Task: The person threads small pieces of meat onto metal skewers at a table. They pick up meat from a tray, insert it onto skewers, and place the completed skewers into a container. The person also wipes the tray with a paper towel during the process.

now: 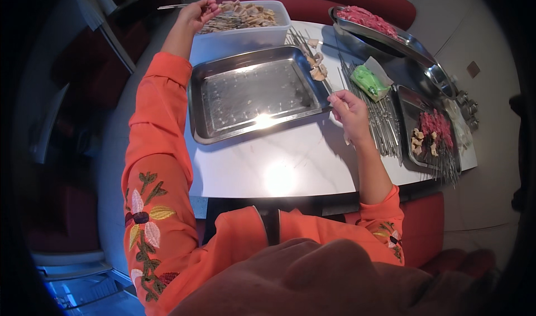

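My left hand (202, 15) is raised at the near left corner of a whitish plastic tub (238, 35), gripping thin metal skewers (171, 7) whose ends stick out to the left. Tan food pieces (253, 15) on skewers fill the tub. Between my hands lies a rectangular steel tray (255, 94), bare except for small crumbs. At its right edge my right hand (351, 112) pinches the end of a metal skewer between thumb and fingers. Tan pieces (318, 72) are threaded along that skewer, which points away from me over the tray's corner.
Loose metal skewers (383, 127) lie in a pile right of my right hand, under a green soft packet (370, 82). Beyond are a tray of raw red meat (368, 20) and a smaller steel tray (408, 102) with red and tan skewers. Everything stands on a white marbled table (238, 169).
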The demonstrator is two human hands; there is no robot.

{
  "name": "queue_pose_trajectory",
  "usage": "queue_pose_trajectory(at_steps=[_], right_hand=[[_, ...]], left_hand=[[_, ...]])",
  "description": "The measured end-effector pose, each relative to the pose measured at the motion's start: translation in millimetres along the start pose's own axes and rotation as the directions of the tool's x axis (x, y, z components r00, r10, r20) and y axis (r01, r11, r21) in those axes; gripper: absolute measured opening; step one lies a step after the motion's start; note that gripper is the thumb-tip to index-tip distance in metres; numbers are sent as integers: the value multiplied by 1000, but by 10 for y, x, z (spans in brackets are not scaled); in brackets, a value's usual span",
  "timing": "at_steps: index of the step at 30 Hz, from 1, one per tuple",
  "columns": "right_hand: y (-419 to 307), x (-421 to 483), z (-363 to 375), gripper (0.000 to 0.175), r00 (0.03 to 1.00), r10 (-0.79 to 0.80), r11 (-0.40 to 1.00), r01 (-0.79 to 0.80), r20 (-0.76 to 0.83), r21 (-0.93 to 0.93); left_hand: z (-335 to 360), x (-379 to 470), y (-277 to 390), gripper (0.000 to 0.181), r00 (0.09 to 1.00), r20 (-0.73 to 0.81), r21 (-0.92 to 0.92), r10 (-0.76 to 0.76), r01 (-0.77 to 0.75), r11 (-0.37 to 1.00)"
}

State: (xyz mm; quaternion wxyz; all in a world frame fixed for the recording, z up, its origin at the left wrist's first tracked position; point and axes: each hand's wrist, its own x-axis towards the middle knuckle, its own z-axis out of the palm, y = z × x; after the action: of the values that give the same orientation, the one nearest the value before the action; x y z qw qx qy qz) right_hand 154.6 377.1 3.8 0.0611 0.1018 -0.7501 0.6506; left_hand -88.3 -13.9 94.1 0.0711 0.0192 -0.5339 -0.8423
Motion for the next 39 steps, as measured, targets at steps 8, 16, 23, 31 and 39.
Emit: queue_pose_trajectory(at_steps=[8, 16, 23, 31, 39], right_hand=[[-24, -11, 31, 14, 999, 9, 1000, -8, 36, -21], [23, -17, 34, 15, 998, -36, 998, 39, 58, -44], [61, 32, 146, 19, 996, 60, 937, -31, 72, -348], [-236, -295, -362, 19, 970, -179, 655, -7, -164, -756], [-502, -793, -2672, 32, 759, -52, 201, -629, -649, -751]], left_hand=[[159, 388, -356, 25, 947, -104, 1, -305, 307, 952], [260, -141, -227, 27, 984, -129, 121, -124, 140, 983], [230, -448, -463, 33, 995, -99, 266, 29, -1, 964], [364, -908, -438, 39, 997, 71, 251, -23, 5, 968], [373, -1272, -324, 38, 976, 215, 402, -36, -55, 914]])
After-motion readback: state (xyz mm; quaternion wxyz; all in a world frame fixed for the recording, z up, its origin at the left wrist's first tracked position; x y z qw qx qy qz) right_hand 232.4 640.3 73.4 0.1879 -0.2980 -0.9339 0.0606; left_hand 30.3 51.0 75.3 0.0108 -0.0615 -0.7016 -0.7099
